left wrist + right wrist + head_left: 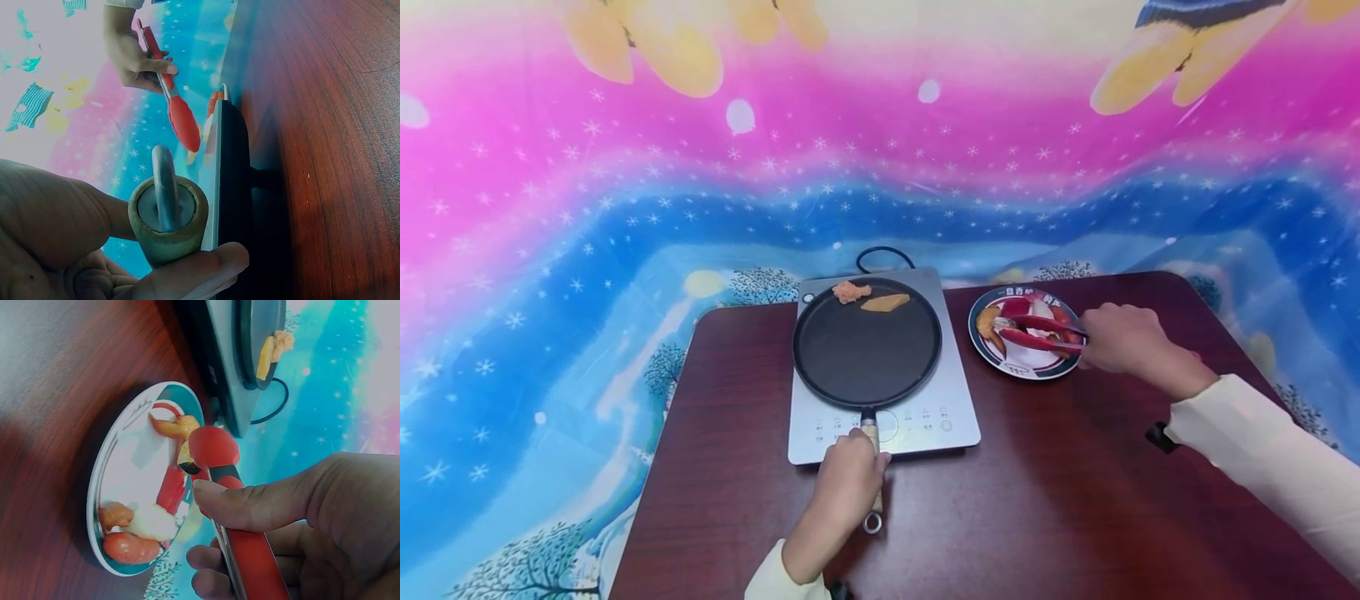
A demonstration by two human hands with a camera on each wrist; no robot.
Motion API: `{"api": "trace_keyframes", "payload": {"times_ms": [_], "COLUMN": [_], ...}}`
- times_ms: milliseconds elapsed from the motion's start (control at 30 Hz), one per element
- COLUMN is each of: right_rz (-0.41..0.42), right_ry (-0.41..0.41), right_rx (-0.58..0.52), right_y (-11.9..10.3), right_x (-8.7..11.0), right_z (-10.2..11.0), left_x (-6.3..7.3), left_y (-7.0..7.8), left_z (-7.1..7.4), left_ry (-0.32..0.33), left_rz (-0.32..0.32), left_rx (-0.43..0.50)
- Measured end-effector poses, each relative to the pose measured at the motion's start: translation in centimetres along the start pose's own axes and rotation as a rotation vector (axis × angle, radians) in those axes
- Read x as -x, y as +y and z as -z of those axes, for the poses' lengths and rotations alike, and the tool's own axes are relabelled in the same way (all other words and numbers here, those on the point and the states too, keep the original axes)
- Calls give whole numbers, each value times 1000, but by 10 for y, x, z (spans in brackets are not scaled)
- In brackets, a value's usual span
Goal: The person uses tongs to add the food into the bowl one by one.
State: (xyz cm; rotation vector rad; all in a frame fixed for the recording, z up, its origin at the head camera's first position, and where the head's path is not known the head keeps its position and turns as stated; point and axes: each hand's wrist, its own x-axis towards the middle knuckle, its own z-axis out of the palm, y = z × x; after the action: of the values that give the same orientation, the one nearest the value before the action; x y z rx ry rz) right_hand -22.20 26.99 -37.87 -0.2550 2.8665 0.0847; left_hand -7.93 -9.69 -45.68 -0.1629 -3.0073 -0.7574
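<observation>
My left hand [848, 477] grips the wooden handle [167, 247] of a flat black frying pan [865, 354]. A ragged orange-pink food piece [851, 292] and a flat yellow piece [885, 303] lie near its far rim. My right hand [1123, 343] holds red-and-metal tongs [1033, 340], their heads low over the plate [1028, 360]. A browned chicken wing [177, 427] lies near the tong heads. I cannot tell whether the tongs pinch the yellow-and-dark piece [185, 459] partly hidden behind them. A red block [170, 489], white piece [152, 522] and sausage [131, 548] share the plate.
The pan stands on a silver induction cooker [958, 408] with touch controls along its near side. A black cord [886, 248] loops behind it. Dark reddish wood forms the table [1037, 492], and a patterned blue-and-pink cloth [850, 167] hangs behind.
</observation>
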Motion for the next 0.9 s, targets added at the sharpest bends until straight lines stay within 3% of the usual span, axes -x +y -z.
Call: {"api": "trace_keyframes", "payload": {"times_ms": [333,900], "right_rz": [21,105], "right_ry": [40,36], "right_rx": [7,19], "right_y": [-16,-60], "right_x": [0,-19], "right_z": [14,30], "left_x": [-1,-1], "left_y": [0,0], "left_z": [-2,-3], "left_ry": [-5,-10], "left_rz": [21,36], "left_rx": [-6,7]}}
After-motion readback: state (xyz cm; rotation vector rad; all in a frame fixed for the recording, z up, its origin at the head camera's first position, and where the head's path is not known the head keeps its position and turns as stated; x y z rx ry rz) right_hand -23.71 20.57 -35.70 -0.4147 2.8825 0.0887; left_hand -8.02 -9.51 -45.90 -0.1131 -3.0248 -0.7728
